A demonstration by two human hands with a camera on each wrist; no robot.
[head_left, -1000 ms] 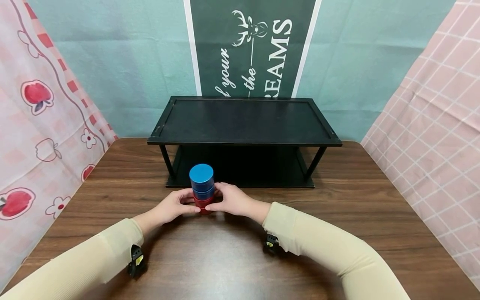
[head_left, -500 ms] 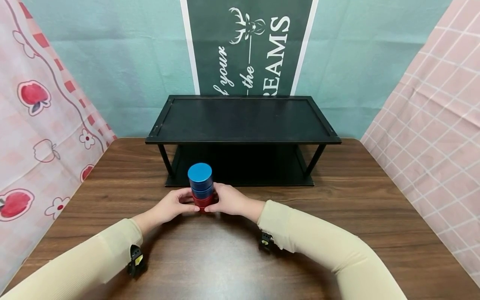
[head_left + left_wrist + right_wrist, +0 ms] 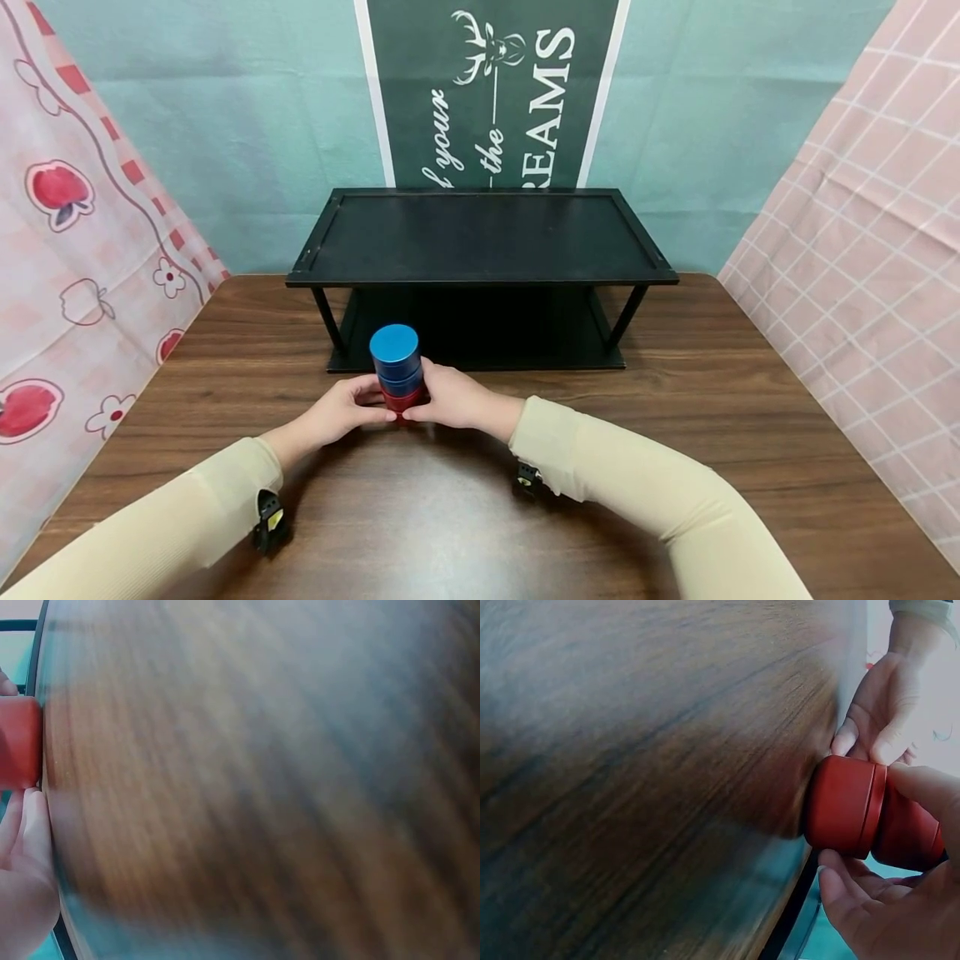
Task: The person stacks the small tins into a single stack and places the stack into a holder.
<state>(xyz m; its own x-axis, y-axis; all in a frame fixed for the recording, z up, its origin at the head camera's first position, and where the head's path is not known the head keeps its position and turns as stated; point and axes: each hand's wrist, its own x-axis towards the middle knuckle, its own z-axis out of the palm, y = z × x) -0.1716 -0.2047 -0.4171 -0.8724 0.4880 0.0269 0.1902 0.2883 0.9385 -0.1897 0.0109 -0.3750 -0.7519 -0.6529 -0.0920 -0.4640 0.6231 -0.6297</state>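
Observation:
In the head view a blue round tin stands upright on top of a red round tin, left of the table's middle. My left hand holds the red tin from the left, thumb in front and fingers behind. From the right, my right hand grips the same tin with its thumb at the front; most of its other fingers are hidden. The right wrist view shows the red tin low against the tabletop, with a seam around it. Only part of the red tin appears in the left wrist view.
A black two-level rack stands behind the tins at the back of the wooden table. Its lower shelf ends just behind them. Patterned curtains hang along both sides, and a teal cloth covers the back.
The head view has shifted slightly, so the scene sits a little further left. Both hands keep their hold on the red tin, and my right forearm has drawn slightly left.

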